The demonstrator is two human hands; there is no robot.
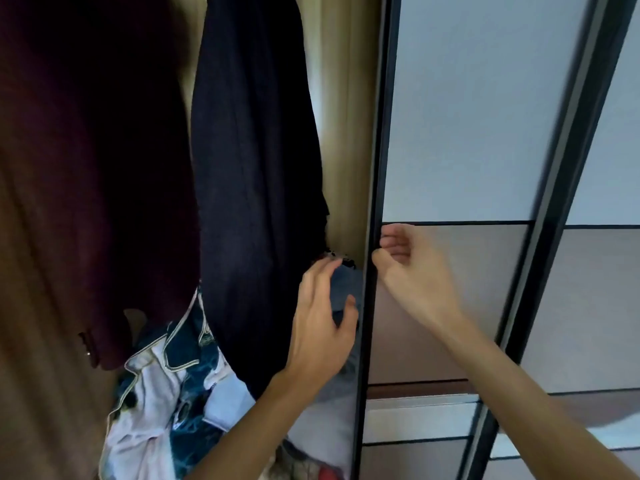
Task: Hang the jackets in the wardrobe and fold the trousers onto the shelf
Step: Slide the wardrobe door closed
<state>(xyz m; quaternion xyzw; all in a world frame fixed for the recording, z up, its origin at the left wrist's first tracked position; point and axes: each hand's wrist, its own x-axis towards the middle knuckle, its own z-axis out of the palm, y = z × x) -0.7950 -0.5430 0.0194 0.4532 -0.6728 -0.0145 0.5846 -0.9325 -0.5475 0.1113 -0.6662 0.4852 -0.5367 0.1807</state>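
The navy jacket hangs at 11 o'clock inside the wardrobe, the left hand spread wide against its hem, the right hand loosely curled, empty, at the sliding door edge.

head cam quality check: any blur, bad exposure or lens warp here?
Head view: right hand and left hand are softly motion-blurred; the maroon jacket and navy jacket are underexposed, folds barely readable; the sliding door frame bows from wide-angle distortion; the pale door panel is bright, without hard glare.
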